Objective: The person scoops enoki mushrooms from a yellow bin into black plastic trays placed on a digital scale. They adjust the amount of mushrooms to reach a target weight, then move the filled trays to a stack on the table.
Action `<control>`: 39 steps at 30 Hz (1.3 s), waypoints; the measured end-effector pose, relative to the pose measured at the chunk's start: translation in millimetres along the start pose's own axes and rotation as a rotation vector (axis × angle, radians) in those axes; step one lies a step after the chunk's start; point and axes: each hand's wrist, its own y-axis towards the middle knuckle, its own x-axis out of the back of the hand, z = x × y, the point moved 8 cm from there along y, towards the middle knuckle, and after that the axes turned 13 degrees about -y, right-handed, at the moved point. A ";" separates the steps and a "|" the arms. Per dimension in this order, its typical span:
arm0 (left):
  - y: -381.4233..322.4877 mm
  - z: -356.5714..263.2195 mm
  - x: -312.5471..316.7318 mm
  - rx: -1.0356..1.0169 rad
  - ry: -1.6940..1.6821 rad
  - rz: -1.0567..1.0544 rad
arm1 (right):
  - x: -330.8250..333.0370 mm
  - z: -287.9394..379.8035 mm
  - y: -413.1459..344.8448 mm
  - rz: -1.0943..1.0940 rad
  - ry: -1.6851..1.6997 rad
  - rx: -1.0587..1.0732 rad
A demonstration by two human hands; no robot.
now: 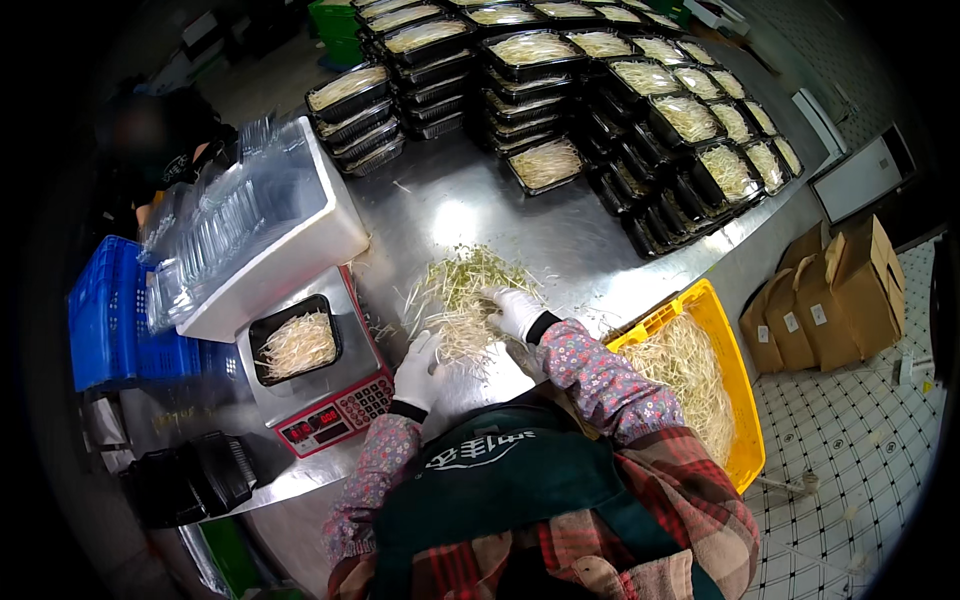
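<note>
A loose heap of pale bean sprouts (472,285), greenish at its far side, lies on the steel table before me. My left hand (418,373), in a white glove, rests at the heap's near left edge with thumb and fingers apart. From the right, my gloved right hand (516,311) reaches onto the sprouts; its fingertips are partly lost among them, so a grip cannot be made out. Left of my left hand, a black plastic tray (337,341) of sprouts sits on a digital scale (319,401) with a red-edged keypad and lit display.
A yellow crate (739,420) of sprouts stands at my right. Stacked filled trays (525,56) cover the table's far side. A white foam box (330,172) with clear lids (225,217) stands left, near a blue crate (109,315) and black trays (191,480). Another person is beyond.
</note>
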 end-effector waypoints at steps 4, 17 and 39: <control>-33.0 -1.7 24.1 0.045 -0.095 -0.103 | 17.0 48.5 -16.0 0.069 -0.222 -0.030; -97.5 -40.8 213.8 -0.169 -0.089 -0.813 | -5.0 58.8 7.1 -0.076 0.121 0.013; -427.3 225.9 438.1 0.754 0.260 -1.235 | 17.9 -4.8 9.9 -0.237 0.411 -0.253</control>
